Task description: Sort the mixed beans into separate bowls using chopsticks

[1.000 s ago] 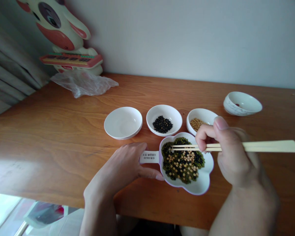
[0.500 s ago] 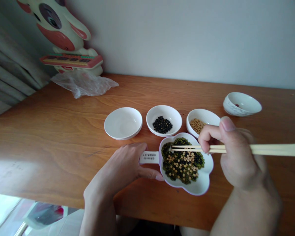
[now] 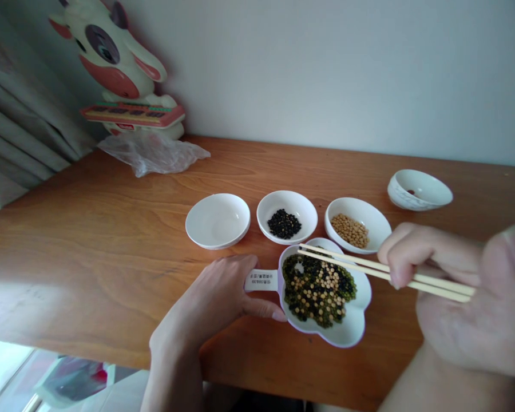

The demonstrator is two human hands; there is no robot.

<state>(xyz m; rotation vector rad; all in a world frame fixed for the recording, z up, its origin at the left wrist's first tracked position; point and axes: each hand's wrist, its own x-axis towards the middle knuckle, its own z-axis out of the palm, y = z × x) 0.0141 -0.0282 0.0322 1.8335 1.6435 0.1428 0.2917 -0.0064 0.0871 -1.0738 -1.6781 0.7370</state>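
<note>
My left hand (image 3: 223, 297) is closed around the labelled handle of a white cloud-shaped bowl (image 3: 355, 329) with a lilac rim, thumb along its near side. Green, black and tan beans (image 3: 320, 292) lie mixed in it, with a small bare patch at the upper left. In my right hand (image 3: 450, 286) is a pair of chopsticks (image 3: 360, 265), slanting down left over the bowl's far rim. A small dark speck, perhaps a black bean, shows between their tips. Behind stand a white bowl with black beans (image 3: 284, 224) and another with tan beans (image 3: 350, 229).
An empty white bowl (image 3: 217, 222) stands left in the row. At the back right, a patterned bowl (image 3: 420, 191) holds something small and reddish. A clear plastic bag (image 3: 158, 155) and a cow-shaped toy keyboard (image 3: 133, 114) are at the back left of the wooden table (image 3: 90, 246).
My right hand has shifted right and nearer, and the chopstick tips have risen from among the beans towards the far rim. My left hand keeps hold of the handle. The view has tilted slightly.
</note>
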